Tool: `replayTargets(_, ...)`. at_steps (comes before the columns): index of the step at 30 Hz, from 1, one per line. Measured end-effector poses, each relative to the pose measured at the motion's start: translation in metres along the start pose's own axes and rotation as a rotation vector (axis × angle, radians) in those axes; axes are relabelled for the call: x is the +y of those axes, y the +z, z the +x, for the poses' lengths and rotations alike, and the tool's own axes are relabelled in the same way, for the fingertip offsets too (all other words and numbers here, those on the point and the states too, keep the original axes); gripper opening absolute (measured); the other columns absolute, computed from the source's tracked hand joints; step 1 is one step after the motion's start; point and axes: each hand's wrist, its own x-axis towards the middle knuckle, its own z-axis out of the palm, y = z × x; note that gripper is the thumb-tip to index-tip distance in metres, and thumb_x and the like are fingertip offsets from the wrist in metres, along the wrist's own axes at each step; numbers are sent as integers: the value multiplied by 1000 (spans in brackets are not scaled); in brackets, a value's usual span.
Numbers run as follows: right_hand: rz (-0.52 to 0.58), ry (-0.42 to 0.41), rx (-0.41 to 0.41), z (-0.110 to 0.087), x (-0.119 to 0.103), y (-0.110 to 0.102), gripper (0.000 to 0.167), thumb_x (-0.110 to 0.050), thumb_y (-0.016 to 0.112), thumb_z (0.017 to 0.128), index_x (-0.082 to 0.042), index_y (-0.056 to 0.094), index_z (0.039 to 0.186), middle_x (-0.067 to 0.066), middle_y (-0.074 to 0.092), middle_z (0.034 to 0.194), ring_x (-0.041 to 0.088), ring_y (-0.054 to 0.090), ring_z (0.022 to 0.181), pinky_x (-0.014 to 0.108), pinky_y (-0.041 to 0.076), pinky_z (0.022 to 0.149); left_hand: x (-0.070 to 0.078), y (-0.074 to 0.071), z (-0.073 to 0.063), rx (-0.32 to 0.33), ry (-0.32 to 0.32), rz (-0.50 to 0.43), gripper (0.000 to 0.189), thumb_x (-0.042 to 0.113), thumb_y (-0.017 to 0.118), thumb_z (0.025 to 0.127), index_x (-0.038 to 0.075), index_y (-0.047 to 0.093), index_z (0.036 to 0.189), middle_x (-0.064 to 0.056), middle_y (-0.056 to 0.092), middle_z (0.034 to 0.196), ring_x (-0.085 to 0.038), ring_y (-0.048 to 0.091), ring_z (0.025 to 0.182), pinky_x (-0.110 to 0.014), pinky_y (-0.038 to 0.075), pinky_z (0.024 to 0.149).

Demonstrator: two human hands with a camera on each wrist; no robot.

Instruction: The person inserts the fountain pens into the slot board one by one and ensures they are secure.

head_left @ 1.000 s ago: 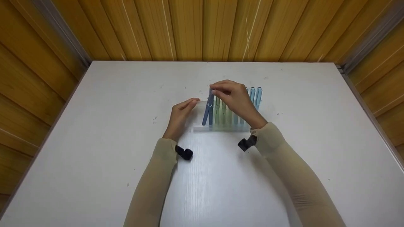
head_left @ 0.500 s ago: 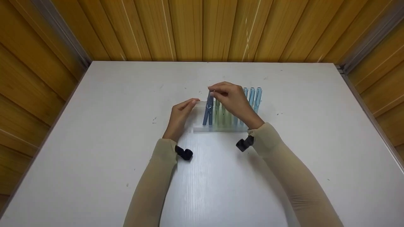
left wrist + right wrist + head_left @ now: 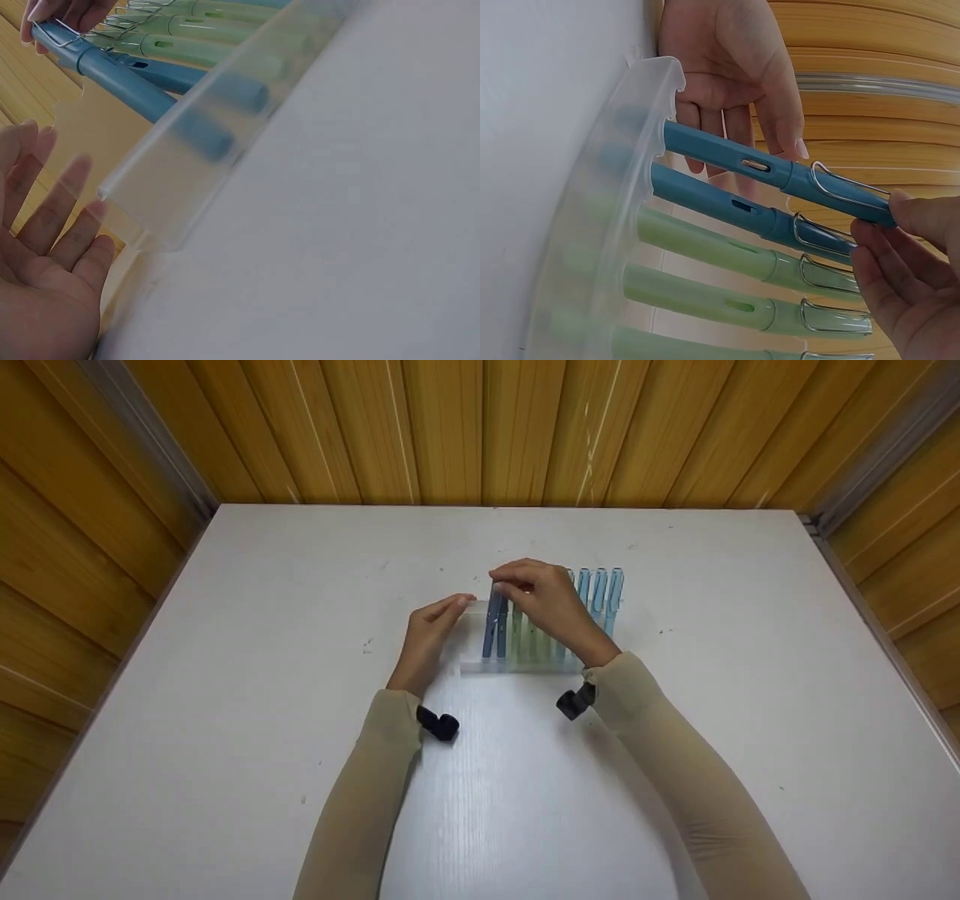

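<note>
A dark blue fountain pen (image 3: 720,152) with a wire clip stands in the end notch of a clear pen rack (image 3: 476,668), its cap end pinched between the thumb and fingers of my right hand (image 3: 546,594). Through the clear front lip, its lower end (image 3: 206,139) shows. A second dark blue pen (image 3: 709,201) sits right beside it. My left hand (image 3: 427,637) grips the rack's left end, thumb in front and fingers (image 3: 51,217) visible behind the clear panel. My right hand hides some pen caps in the head view.
Several light green pens (image 3: 705,244) fill the notches beside the blue ones. Light blue pens (image 3: 600,589) stand at the rack's right end. The rack is on a white table (image 3: 262,697), with wood-patterned panels (image 3: 442,431) behind.
My right hand has shifted slightly left and down. The end blue pen, slanted before, now stands nearly parallel to the one beside it. My left hand has stayed in place.
</note>
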Motion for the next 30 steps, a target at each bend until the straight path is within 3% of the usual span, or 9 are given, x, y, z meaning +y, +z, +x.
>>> replayTargets(7,-45,-51,-23,2,-2,0,27,-9,66,90,-6,69,117,9,68,118,20,66,105,31,54,90,1,0,-1,-19,0,-5,45,46,62,91,11,69,117,2,66,125,-9,52,127,-35,34,114)
replayTargets(15,-146,-126,-51,3,-5,0,29,-9,66,90,-7,68,119,8,68,121,21,63,114,31,51,97,3,-1,0,-21,-30,6,38,45,62,91,17,70,115,5,65,125,-8,52,126,-32,34,114)
replayTargets(24,-256,-149,-86,6,-6,2,30,-9,65,91,-8,67,121,6,66,122,19,60,111,29,52,94,29,0,-13,-44,-52,24,32,33,58,97,13,68,119,-7,59,135,-13,49,131,-34,33,114)
replayTargets(30,-272,-161,-73,9,-3,5,29,-10,66,91,-8,67,120,6,67,120,19,59,110,29,52,94,26,0,-11,-53,-55,11,32,34,58,97,15,68,120,-9,56,138,-15,48,133,-35,32,115)
